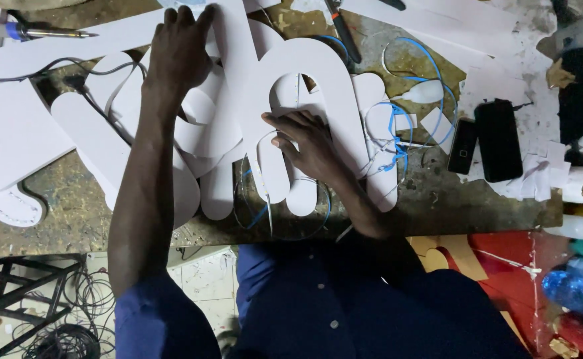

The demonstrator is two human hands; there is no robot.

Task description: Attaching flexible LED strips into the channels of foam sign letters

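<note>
The left hand [178, 50] lies flat, fingers spread, pressing the top of a large white cut-out letter [318, 86] on the worn tabletop [431, 199]. The right hand [304, 143], fingers loosely curled and holding nothing, rests on the lower inside edge of that letter's arch. More white cut-out shapes [98, 126] overlap to the letter's left. Thin blue-edged strip [397, 126] coils loose just right of the letter, seemingly not yet fixed around it. Two dark phones [487, 139] lie further right; a soldering iron [32, 31] far left.
</note>
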